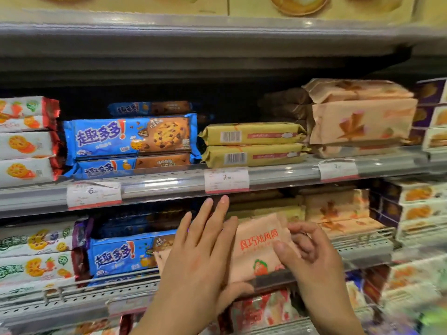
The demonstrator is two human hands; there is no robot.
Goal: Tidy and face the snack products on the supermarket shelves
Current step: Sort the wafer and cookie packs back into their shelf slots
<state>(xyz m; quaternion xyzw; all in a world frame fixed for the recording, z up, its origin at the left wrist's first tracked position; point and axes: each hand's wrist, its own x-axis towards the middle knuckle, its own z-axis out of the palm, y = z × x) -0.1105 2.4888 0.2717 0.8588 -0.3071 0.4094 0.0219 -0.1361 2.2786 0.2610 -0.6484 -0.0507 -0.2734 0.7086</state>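
A peach-coloured snack pack point(260, 247) with red lettering and a strawberry picture stands at the front of the lower shelf point(362, 247). My left hand point(203, 250) lies flat against its left side, fingers straight, thumb under its bottom edge. My right hand point(307, 252) grips its right edge, thumb on the front and fingers curled behind. More peach packs point(338, 209) are stacked just behind and to the right on the same shelf.
On the upper shelf point(169, 187) lie blue chocolate-chip cookie packs point(130, 139), two yellow packs point(254, 145) and peach packs point(360, 117). Blue cookie packs point(125, 255) and white fruit packs point(36, 252) fill the lower left. Boxed snacks point(420, 204) stand at the right.
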